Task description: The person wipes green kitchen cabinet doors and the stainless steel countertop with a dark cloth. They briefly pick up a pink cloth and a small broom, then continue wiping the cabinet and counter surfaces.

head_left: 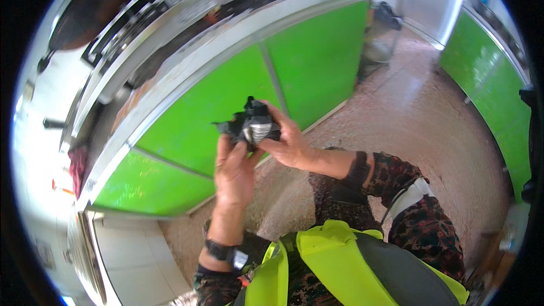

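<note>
I hold a crumpled black bundle (pixel 265 114), plastic by the look of it and with a whitish striped patch, up in front of me, over the floor (pixel 411 110) and before the green cabinet doors (pixel 224 102) under the desk (pixel 218 51). My left hand (pixel 234 173) grips its lower left part from below; my right hand (pixel 290 144) closes on its right side, thumb underneath. A dark pan (pixel 99 8) shows at upper left. My yellow vest (pixel 331 246) fills the lower edge.
</note>
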`<state>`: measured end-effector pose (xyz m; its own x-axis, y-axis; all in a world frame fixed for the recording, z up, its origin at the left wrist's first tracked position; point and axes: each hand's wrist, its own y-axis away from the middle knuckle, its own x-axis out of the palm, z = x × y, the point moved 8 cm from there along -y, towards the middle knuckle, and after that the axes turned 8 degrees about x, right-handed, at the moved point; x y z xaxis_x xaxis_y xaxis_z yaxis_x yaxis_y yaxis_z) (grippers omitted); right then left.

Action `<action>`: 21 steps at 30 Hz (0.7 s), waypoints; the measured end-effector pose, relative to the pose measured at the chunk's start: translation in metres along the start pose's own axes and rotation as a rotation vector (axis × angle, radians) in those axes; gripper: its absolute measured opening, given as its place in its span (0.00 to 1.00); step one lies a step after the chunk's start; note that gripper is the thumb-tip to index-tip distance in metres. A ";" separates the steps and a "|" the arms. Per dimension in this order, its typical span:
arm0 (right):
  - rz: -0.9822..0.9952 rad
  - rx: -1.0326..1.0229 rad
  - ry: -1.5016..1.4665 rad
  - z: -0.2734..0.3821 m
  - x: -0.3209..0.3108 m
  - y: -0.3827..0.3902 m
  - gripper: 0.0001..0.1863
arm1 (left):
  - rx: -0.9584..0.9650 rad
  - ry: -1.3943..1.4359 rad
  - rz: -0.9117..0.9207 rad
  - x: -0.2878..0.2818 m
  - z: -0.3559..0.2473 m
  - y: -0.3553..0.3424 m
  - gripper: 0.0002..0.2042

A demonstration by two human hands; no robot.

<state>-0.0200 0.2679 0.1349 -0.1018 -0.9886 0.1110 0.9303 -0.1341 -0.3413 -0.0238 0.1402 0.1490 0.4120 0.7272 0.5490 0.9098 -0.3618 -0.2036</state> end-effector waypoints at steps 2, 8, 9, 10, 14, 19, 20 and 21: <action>-0.147 -0.105 0.064 0.020 -0.027 -0.002 0.38 | -0.045 -0.282 0.105 -0.008 -0.013 -0.007 0.24; -0.435 0.012 -0.097 -0.005 -0.154 0.004 0.36 | 0.797 -1.136 0.115 -0.040 -0.135 -0.054 0.20; -0.467 0.177 -0.244 -0.031 -0.183 0.012 0.36 | 0.873 -1.385 0.040 -0.046 -0.149 -0.058 0.20; -0.399 0.203 -0.398 -0.044 -0.208 0.023 0.35 | 0.946 -1.626 -0.049 -0.051 -0.165 -0.060 0.20; -0.493 -0.383 0.662 -0.026 -0.262 0.075 0.24 | 1.100 -2.088 0.013 -0.055 -0.173 -0.078 0.24; -0.638 0.368 -0.461 -0.099 -0.314 0.105 0.26 | 1.217 -2.155 0.027 -0.059 -0.161 -0.095 0.26; -0.749 0.267 -0.278 -0.087 -0.321 0.111 0.26 | 1.194 -2.209 -0.027 -0.063 -0.161 -0.098 0.27; -0.809 0.249 -0.240 -0.083 -0.327 0.114 0.27 | 1.223 -2.246 -0.065 -0.066 -0.161 -0.098 0.27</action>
<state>0.0898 0.5702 -0.0179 -0.7121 -0.5520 0.4339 0.6577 -0.7406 0.1373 -0.1484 0.0339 0.2633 -0.8609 0.2509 -0.4426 0.2312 -0.5820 -0.7796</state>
